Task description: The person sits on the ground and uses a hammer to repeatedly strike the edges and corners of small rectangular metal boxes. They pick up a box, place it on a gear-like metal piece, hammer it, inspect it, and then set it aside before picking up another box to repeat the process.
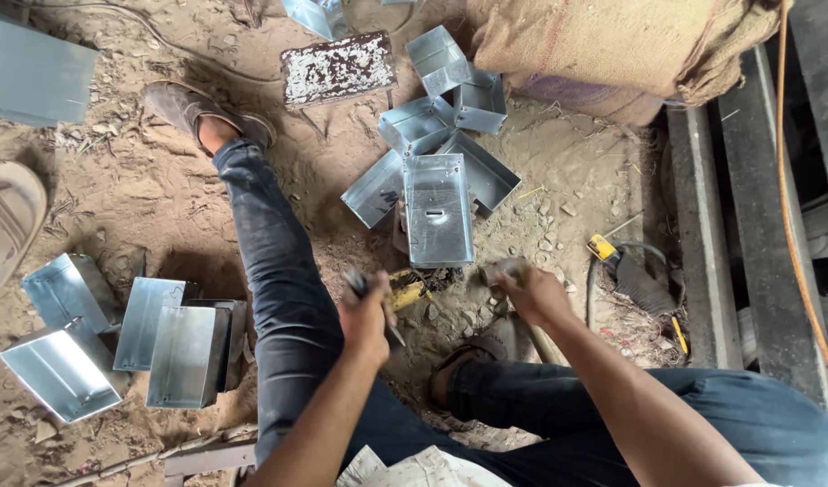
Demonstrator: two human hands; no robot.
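Observation:
A shiny sheet-metal box (pixel 438 209) lies upright on the sandy ground in front of me, between my legs. My left hand (pixel 366 313) is closed around a thin dark metal tool whose tip points down and to the right. My right hand (pixel 525 289) grips a grey tool or hammer handle close to the lower right corner of the box. A yellow-handled tool (pixel 407 289) lies on the ground between my hands, partly hidden.
Several more metal boxes (pixel 443 99) are piled behind the front one, and others (pixel 134 338) lie at the left. A rusty plate (pixel 337 68), a burlap sack (pixel 612 45), a sandal (pixel 8 225) and dark beams (pixel 748 225) with an orange cable surround the spot.

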